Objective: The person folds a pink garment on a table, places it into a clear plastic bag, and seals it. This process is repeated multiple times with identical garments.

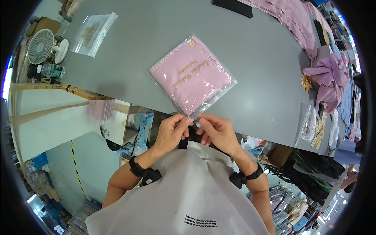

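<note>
A clear plastic bag (192,76) with gold writing lies turned cornerwise on the grey table. Inside it is a folded pink cloth (188,85) with a scalloped trim and a small gold ornament near the far corner. At the table's front edge, my left hand (174,129) pinches the bag's near corner between thumb and forefinger. My right hand (217,132) is close beside it, with its thumb and forefinger at the same corner's right side. The fingertips partly hide that corner.
Flat clear bags (94,33), a white fan (42,47) and a plastic bottle (53,71) are at the left. A black phone-like slab (233,7) and pink fabric (289,17) lie at the far side. Bunched mauve cloth (332,79) and small plastic packets (308,126) sit at the right.
</note>
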Demonstrator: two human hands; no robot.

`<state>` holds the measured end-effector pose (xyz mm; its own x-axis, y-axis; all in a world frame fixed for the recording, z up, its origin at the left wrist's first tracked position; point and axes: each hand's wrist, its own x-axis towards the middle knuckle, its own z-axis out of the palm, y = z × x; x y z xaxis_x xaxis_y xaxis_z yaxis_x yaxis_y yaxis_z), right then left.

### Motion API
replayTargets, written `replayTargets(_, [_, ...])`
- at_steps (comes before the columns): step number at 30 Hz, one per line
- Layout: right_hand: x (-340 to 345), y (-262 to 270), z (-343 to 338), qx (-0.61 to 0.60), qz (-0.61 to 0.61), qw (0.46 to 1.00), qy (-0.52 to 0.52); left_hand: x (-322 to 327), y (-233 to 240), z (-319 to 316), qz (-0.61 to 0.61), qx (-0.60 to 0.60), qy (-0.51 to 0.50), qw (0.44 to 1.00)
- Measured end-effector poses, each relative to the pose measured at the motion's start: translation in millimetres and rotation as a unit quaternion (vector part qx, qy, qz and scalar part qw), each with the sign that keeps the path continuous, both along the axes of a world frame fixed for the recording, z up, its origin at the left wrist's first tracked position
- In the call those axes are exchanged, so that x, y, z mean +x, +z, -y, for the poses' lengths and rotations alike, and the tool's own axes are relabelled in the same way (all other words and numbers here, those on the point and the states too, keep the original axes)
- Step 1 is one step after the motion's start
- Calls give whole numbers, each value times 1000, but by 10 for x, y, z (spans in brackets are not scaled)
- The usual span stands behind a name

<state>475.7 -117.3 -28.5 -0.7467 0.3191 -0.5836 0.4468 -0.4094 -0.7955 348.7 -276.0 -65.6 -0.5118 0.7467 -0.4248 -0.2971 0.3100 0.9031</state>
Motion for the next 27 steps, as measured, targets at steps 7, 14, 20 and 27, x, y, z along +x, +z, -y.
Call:
replayTargets(7, [-44,-71,117,-12,20,1000,-1,60,5,-2,16,44,28,998])
replayTargets(14, [-161,6,-437,91,27,985,-143,89,-130,240,-114,46,27,992])
replayTargets(20, [-35,-245,-832,335,69,939,40,-274,-182,574,142,12,-78,987])
replayTargets(27, [98,-383,-801,424,22,903,72,-227,-497,933,124,125,161,971])
